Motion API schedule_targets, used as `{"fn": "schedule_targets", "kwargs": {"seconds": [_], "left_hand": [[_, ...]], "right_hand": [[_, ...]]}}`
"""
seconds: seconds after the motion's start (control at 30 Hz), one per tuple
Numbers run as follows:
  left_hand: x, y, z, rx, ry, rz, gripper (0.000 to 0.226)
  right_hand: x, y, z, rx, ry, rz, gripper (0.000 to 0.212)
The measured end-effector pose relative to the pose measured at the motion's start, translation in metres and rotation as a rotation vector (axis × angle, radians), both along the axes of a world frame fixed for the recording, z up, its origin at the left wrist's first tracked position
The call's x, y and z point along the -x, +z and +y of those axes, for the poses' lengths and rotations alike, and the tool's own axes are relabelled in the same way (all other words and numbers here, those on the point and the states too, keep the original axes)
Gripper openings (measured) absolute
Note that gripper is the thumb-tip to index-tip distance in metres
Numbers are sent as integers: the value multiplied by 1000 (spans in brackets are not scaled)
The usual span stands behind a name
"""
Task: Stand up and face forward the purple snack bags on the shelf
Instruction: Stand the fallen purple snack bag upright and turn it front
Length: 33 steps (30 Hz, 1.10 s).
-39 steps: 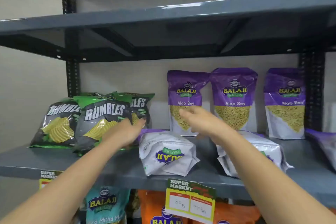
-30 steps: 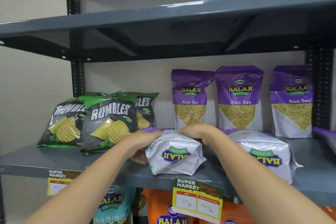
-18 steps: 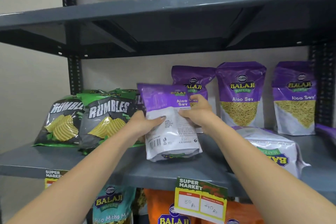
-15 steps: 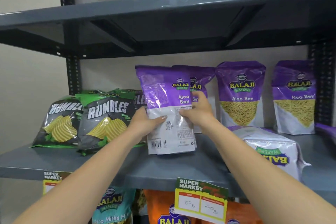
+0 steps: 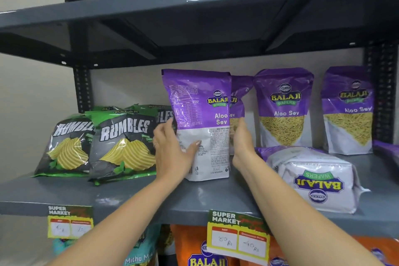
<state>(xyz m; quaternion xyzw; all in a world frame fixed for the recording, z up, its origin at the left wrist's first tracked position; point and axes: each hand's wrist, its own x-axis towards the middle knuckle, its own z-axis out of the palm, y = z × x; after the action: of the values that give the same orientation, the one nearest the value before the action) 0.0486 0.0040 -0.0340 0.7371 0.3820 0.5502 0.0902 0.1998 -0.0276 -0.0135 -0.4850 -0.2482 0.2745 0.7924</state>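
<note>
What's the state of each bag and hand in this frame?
Held purple bag: upright on the shelf, back panel facing out, clasped from both sides.
Left hand: on the bag's left side.
Right hand: on its right edge.
Fallen purple bag: lying down, logo upside down.
Back-row purple bags: upright, fronts forward.
Rumbles bags: leaning, fronts forward.
</note>
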Motion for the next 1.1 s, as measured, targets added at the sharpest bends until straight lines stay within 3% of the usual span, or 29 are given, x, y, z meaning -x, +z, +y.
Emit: {"fn": "schedule_targets", "kwargs": {"seconds": [0.1, 0.23, 0.37, 0.5, 0.63, 0.77, 0.9, 1.03, 1.1], "left_hand": [[-4, -5, -18, -212, -7, 90, 56], [-21, -15, -23, -62, -129, 181, 58], [-36, -17, -28, 99, -177, 5, 55], [-43, -4, -24, 250, -273, -222, 54], [-41, 7, -17, 344, -303, -243, 71], [-37, 16, -4, 385, -279, -298, 74], [-28, 9, 20, 410, -458, -365, 53], [-10, 11, 42, 608, -723, -348, 29], [-1, 10, 49, 717, -787, -300, 32]], "right_hand": [[-11, -1, 4, 23, 89, 54, 53], [-7, -2, 6, 112, 113, -12, 69], [-7, -6, 14, 200, -83, -152, 43], [-7, -7, 3, 162, -72, -240, 6], [-4, -6, -6, 115, -2, -303, 24], [1, -9, -9, 101, -17, -320, 17], [-3, -10, -16, 76, -69, -306, 38], [-3, 1, -18, 58, -137, -268, 14], [1, 11, -25, 16, -56, -231, 8]]}}
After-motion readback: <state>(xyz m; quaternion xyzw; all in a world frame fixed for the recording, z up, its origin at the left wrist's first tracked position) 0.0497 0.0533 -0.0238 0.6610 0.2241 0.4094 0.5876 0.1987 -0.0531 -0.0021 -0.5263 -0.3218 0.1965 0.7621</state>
